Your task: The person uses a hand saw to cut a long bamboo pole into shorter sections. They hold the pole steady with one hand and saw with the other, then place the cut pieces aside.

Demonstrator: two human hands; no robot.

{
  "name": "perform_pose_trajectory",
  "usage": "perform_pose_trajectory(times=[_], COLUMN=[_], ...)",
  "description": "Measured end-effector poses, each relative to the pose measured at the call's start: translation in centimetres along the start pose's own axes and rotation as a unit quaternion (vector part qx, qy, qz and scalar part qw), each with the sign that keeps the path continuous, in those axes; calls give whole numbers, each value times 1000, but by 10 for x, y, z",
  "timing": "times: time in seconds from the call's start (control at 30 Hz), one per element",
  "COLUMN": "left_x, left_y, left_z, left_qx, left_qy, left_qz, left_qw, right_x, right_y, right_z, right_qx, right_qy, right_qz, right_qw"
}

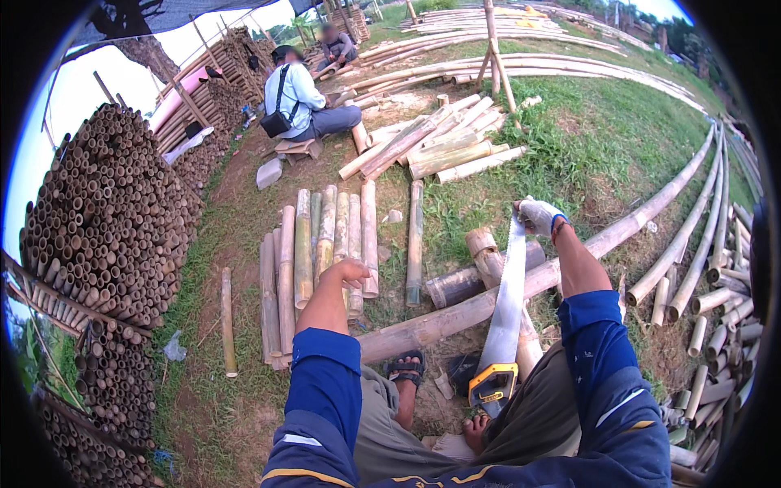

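My right hand [538, 217], in a white glove, is closed on the tip end of a hand saw. The saw's [506, 297] silver blade slants down from there to its yellow and black handle [493, 385], low between my legs. My left hand [348, 273] is bare and holds nothing, its fingers loosely apart above a row of cut bamboo pieces [325, 232]. A long bamboo pole [439, 322] lies crosswise in front of me, behind the saw blade. Short thick bamboo pieces [455, 286] lie under and beside it.
At the left rises a tall stack of cut bamboo [106, 211]. Two people sit farther off, the nearer one [294, 98] beside a pile of bamboo lengths [443, 142]. Long poles [683, 252] and short offcuts [716, 350] lie to the right. A wooden post [493, 49] stands ahead.
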State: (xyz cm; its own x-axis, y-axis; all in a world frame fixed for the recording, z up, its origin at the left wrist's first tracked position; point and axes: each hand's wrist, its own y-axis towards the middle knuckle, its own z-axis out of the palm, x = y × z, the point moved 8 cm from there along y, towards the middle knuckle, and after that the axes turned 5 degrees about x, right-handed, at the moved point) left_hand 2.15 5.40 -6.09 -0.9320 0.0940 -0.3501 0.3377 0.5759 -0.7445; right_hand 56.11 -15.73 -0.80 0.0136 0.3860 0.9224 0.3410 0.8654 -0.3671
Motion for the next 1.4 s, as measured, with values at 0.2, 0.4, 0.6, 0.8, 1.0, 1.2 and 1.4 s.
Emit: perform_pose_trajectory(times=[0.2,0.4,0.6,0.8,1.0,1.2,1.4], left_x=[-8,-4,8,0,4,6,-1], left_y=[2,7,12,12,11,9,5], left_z=[1,1,-5,-1,-6,-5,-2], left_qx=[0,5,-8,-4,-10,-10,-10], left_qy=[6,5,4,-4,7,9,11], left_qz=[13,13,7,6,9,7,7], left_qw=[1000,1000,1000,1000,1000,1000,1000], right_x=[0,10,25,16,17,44,52], right_y=[-1,-14,-19,-5,2,-8,-7], right_z=[-9,-3,5,-8,-7,-3,-4], right_qx=[-11,-17,-25,17,4,-45,-89], right_qy=[-32,-93,-130,77,61,-221,-340], right_qz=[11,27,2,-66,-58,-105,-95], right_qw=[999,995,991,995,996,969,931])
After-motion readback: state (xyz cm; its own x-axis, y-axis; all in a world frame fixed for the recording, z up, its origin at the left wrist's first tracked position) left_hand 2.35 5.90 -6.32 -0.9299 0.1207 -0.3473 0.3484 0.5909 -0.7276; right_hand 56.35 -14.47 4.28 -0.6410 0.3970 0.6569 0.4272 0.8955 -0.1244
